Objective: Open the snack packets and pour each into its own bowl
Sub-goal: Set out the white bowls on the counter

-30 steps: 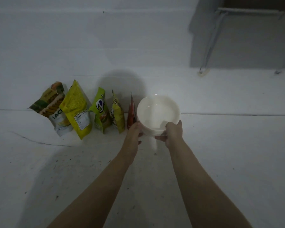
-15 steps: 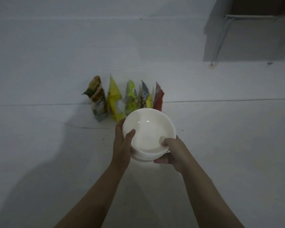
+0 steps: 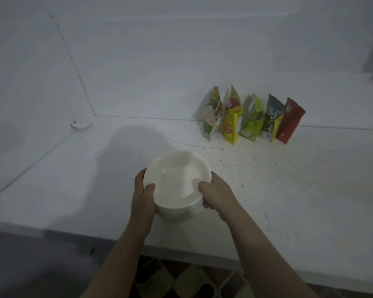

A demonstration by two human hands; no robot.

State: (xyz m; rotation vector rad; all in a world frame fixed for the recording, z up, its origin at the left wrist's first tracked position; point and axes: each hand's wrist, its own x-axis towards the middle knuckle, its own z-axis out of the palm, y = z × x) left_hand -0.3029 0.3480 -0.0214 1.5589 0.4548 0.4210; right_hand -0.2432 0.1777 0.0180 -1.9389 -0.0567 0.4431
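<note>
- Five snack packets lean against the wall at about 1 o'clock on the white counter (image 3: pixel 289 190), well apart from the hands: a pale green and white packet (image 3: pixel 211 114), a yellow packet (image 3: pixel 232 117) with red print, a lime green packet (image 3: pixel 252 119), a blue and yellow packet (image 3: pixel 271 120) and a red packet (image 3: pixel 289 121). They stand side by side, each touching or just beside the next, tops tilted toward 11 o'clock.
- All five tops look sealed, though the dim light hides detail.
- At the centre of the view, a stack of white bowls (image 3: pixel 177 179) is held near the counter's front edge; several rims show below the top bowl at 6 o'clock. Whether the stack rests on the counter or is just above it, I cannot tell.
- The left hand (image 3: pixel 143 196) grasps the stack at its 8 o'clock side, thumb hooked over the top rim, fingers wrapped round the outside.
- The right hand (image 3: pixel 215 192) grasps the 4 o'clock side, thumb over the rim and fingers curled beneath the stack.
- A small white object (image 3: pixel 80 124) lies in the counter's corner at 10 o'clock.
- Below the front edge, at 6 o'clock, green slippers (image 3: pixel 177 280) show on the floor.
</note>
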